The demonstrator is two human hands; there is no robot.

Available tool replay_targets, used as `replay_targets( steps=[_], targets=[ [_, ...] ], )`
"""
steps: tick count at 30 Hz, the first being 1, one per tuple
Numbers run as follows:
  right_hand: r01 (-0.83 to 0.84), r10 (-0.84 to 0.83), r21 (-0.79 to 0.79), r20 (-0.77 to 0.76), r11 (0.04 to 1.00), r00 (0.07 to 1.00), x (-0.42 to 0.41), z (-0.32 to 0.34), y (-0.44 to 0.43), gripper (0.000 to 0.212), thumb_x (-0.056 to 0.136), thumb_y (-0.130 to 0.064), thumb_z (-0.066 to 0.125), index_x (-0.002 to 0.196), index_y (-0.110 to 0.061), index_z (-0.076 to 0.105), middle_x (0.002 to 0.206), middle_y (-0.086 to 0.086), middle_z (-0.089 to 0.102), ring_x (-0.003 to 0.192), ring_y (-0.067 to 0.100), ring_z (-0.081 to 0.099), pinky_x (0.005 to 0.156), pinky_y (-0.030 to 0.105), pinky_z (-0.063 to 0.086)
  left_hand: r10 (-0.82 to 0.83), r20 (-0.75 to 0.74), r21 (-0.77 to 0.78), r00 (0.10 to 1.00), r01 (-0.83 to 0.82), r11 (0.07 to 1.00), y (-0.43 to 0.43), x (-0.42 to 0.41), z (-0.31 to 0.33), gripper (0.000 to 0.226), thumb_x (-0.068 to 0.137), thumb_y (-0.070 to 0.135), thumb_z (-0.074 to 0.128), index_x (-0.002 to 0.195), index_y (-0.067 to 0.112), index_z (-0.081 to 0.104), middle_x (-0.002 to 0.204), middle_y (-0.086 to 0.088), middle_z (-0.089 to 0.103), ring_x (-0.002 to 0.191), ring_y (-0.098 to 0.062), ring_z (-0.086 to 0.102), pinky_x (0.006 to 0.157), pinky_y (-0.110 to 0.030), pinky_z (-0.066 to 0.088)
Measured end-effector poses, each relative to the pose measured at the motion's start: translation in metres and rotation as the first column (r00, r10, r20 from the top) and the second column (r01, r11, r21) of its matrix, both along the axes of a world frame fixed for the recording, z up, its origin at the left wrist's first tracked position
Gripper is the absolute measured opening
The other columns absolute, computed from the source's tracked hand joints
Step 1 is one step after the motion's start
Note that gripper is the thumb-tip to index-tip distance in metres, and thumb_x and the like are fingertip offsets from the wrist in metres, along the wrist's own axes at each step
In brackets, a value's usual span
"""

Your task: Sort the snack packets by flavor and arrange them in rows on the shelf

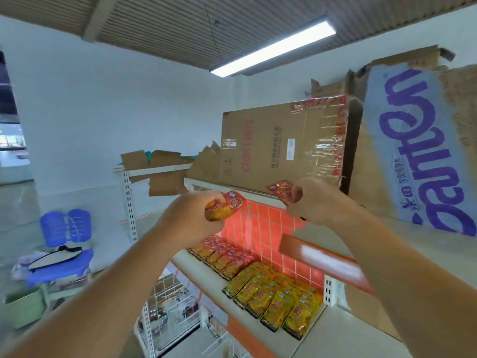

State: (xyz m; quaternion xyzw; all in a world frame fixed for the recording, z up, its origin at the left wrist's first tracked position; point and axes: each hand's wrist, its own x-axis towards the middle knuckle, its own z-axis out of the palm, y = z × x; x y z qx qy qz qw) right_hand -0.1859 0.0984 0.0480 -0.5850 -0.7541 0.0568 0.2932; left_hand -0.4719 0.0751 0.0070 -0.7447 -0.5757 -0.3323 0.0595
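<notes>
L hand grips a red packet just below ctr, and R hand grips a 2nd red packet at 3 o'clock. The hands are apart, each clamped on its own packet, w/ the box at 1 o'clock behind them. At 5 o'clock the shelf carries flat rows: red row at the far end, yellow rows right beside it, nearer, all in front of the tile back; blue chair at 8.
</notes>
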Motion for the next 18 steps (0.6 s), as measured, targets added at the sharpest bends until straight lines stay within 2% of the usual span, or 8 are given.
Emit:
replay_targets(
  steps=[3,6,8,11,13,18],
  targets=[
    [-0.107,0.115,0.107,-0.077,0.989,0.990,-0.071,-0.010,0.013,0.016,0.070,-0.020,0.077,0.074,-0.021,0.061,0.080,-0.003,0.063,0.064,0.014,0.059,0.050,0.027,0.043,0.053,0.058,0.043,0.997,-0.056,0.998,0.012,-0.060,-0.008,0.046,0.079,0.048,0.079,0.122,0.047,0.062,0.104,0.019,0.069,0.085,-0.004,0.067,0.068,-0.028,0.056],
    [-0.161,0.191,0.193,-0.143,0.968,0.971,-0.138,-0.025,0.029,0.015,0.067,-0.022,0.075,0.070,-0.026,0.061,0.084,-0.007,0.060,0.067,0.009,0.058,0.049,0.020,0.038,0.101,0.099,0.086,0.990,-0.110,0.990,0.019,-0.114,-0.018,0.045,0.078,0.050,0.078,0.118,0.047,0.058,0.095,0.023,0.066,0.081,-0.001,0.065,0.066,-0.027,0.054],
    [-0.213,0.255,0.248,-0.151,0.945,0.955,-0.181,-0.038,0.038,0.017,0.065,-0.020,0.075,0.069,-0.027,0.060,0.083,-0.010,0.057,0.074,0.007,0.054,0.056,0.023,0.036,0.122,0.106,0.105,0.987,-0.133,0.986,0.023,-0.148,-0.026,0.043,0.079,0.049,0.077,0.117,0.046,0.058,0.093,0.023,0.064,0.082,-0.001,0.063,0.067,-0.026,0.054],
    [-0.261,0.317,0.300,-0.159,0.918,0.935,-0.236,-0.057,0.050,0.020,0.065,-0.017,0.075,0.071,-0.027,0.058,0.084,-0.012,0.055,0.084,0.017,0.052,0.065,0.029,0.039,0.153,0.118,0.099,0.981,-0.165,0.981,0.030,-0.192,-0.039,0.037,0.079,0.053,0.074,0.112,0.043,0.060,0.093,0.019,0.066,0.081,0.000,0.061,0.068,-0.030,0.057],
    [-0.275,0.342,0.319,-0.176,0.907,0.923,-0.266,-0.070,0.059,0.023,0.067,-0.017,0.074,0.073,-0.027,0.055,0.087,-0.013,0.054,0.087,0.021,0.051,0.067,0.030,0.040,0.164,0.132,0.103,0.978,-0.178,0.979,0.034,-0.218,-0.049,0.036,0.080,0.057,0.071,0.111,0.044,0.059,0.093,0.021,0.065,0.081,0.002,0.060,0.067,-0.025,0.054],
    [-0.308,0.377,0.304,-0.201,0.902,0.904,-0.319,-0.107,0.086,0.028,0.077,-0.023,0.077,0.083,-0.033,0.052,0.101,-0.028,0.045,0.097,0.013,0.048,0.076,0.026,0.044,0.188,0.163,0.097,0.969,-0.205,0.974,0.052,-0.268,-0.074,0.038,0.082,0.053,0.074,0.115,0.042,0.060,0.095,0.024,0.062,0.083,0.002,0.060,0.070,-0.021,0.054]
  ],
)
